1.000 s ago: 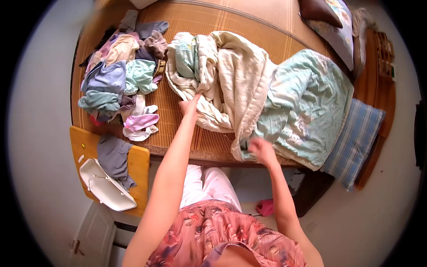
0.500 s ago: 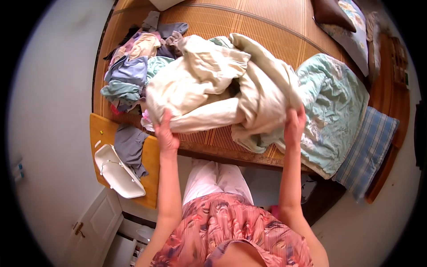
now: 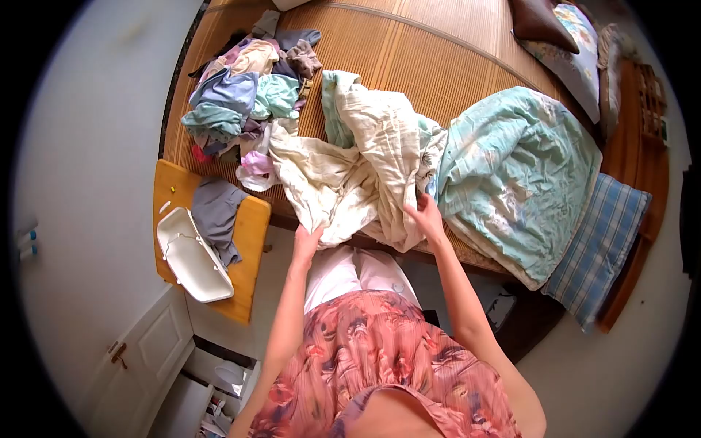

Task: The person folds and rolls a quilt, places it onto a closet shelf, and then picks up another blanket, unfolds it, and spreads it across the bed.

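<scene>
On your left, a clothes heap (image 3: pixel 226 93) is lying on the bamboo mat (image 3: pixel 416 66); a white basin (image 3: pixel 196 263) and gray cloth (image 3: pixel 217 212) are resting on a yellow surface (image 3: pixel 252 235). On your right, a plaid cushion (image 3: pixel 600 248) is lying.

I could pass across the flat brown bamboo-slat mat (image 3: pixel 431 58) beyond the bunched cream-and-mint fabric quilt (image 3: pixel 383 131); leftward, a heap of multicoloured clothes (image 3: pixel 228 91) blocks me.

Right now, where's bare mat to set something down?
Largest: mat beyond the quilt, between the clothes pile and the brown cushion. A narrow strip shows between the pile's upper part and quilt. Crowded: the near edge, where left hand and right hand are on quilt folds, and the end by the plaid cushion.
</scene>
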Available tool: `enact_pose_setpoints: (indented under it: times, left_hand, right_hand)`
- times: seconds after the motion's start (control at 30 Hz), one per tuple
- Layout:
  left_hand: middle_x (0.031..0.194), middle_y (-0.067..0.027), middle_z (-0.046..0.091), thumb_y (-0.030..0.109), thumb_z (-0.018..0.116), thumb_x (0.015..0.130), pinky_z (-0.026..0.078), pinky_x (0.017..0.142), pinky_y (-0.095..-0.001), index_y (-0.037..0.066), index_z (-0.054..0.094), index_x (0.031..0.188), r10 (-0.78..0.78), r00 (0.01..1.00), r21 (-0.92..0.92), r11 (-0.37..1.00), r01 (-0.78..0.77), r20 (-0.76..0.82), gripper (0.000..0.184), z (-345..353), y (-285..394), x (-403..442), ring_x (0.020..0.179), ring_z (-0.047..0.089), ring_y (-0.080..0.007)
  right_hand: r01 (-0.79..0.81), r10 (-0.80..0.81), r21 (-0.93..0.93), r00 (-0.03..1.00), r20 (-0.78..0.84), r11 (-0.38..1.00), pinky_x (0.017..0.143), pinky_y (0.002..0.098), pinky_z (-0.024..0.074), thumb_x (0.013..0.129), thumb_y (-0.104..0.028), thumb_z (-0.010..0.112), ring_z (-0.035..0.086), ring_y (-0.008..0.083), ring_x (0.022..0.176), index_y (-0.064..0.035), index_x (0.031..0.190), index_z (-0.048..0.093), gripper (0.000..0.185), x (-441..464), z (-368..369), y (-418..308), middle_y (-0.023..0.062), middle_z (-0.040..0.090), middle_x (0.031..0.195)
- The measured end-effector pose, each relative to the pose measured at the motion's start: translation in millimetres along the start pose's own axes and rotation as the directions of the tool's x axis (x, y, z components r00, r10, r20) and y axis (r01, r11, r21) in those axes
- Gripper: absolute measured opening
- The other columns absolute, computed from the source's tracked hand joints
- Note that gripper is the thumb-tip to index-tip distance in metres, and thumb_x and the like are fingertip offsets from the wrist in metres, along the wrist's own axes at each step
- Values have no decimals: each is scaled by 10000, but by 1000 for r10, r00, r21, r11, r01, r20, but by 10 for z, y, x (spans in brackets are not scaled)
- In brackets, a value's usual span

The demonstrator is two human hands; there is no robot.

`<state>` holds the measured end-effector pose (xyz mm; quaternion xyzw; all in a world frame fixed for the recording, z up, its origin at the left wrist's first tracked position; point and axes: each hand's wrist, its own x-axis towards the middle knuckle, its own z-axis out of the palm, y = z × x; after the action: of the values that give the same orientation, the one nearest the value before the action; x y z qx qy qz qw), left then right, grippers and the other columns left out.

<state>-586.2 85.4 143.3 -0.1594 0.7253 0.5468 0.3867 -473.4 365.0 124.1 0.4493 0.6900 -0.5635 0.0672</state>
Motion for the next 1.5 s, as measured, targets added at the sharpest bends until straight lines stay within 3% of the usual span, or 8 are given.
enact_pose_setpoints:
  times: [0.23,0.37,0.53,0.9,1.07,1.17,1.37,1.5]
  left_hand:
    - [1132,-84,588,104,582,786,427,867,-280,-26,484,1218,-20,988,171,985,-8,156,462,-296,-26,57,991,555,-149]
    - [1114,-175,567,166,602,761,433,893,-402,-2,490,1180,-9,986,770,626,-124,166,465,-452,-154,146,1026,553,-310]
    - [1192,-163,475,114,566,768,398,934,-408,1,459,1198,359,920,813,480,-328,159,458,-430,19,494,1116,459,-327]
    - [1463,-101,233,-35,374,809,245,1065,-399,74,267,1380,411,746,797,70,-599,524,591,-144,576,2066,1345,234,-250]
    - [1394,-130,348,-49,431,768,436,877,-405,87,322,1347,247,826,833,106,-542,506,604,-420,474,2092,1088,518,-284]
    - [1201,-166,522,51,517,741,443,861,-401,37,537,1109,-30,894,883,168,-437,448,369,-623,462,1995,1089,519,-278]
    - [898,-173,617,216,591,649,313,1011,-454,3,576,658,602,430,477,91,-874,673,214,-1068,582,1339,1053,537,-289]
    - [891,-177,580,259,534,718,321,1021,-414,-5,576,746,0,676,656,242,-715,737,268,-1146,1074,895,913,546,-331]
  right_hand:
    - [453,-404,-8,802,440,891,772,345,464,699,-79,560,593,291,865,-73,1080,559,382,-333,355,-719,170,605,927]
    - [505,-144,-437,761,633,745,753,421,456,693,-72,572,575,341,859,-80,1024,582,331,-669,243,-295,175,581,877]
    - [444,-75,-496,796,600,746,880,395,427,681,-178,677,515,359,1027,-6,1179,476,564,-616,274,6,207,527,1102]
    - [228,-245,-261,969,-33,938,1012,355,327,676,-268,728,414,325,1212,44,1330,272,857,238,1374,-345,205,406,1309]
    - [-39,41,-200,999,9,979,683,318,482,676,-230,683,608,200,696,-96,1179,519,546,321,1468,-534,85,635,751]
    - [-6,5,-12,999,-51,1000,683,269,469,744,-153,598,579,110,721,-56,1025,623,298,96,1188,-562,49,645,813]
    - [-125,150,132,968,-200,983,686,240,452,791,-143,492,566,100,773,-11,997,610,272,-531,560,-851,34,632,876]
    - [57,-23,108,955,-294,992,712,262,444,787,-129,455,548,127,787,-3,1043,585,314,-795,280,-1063,39,612,899]
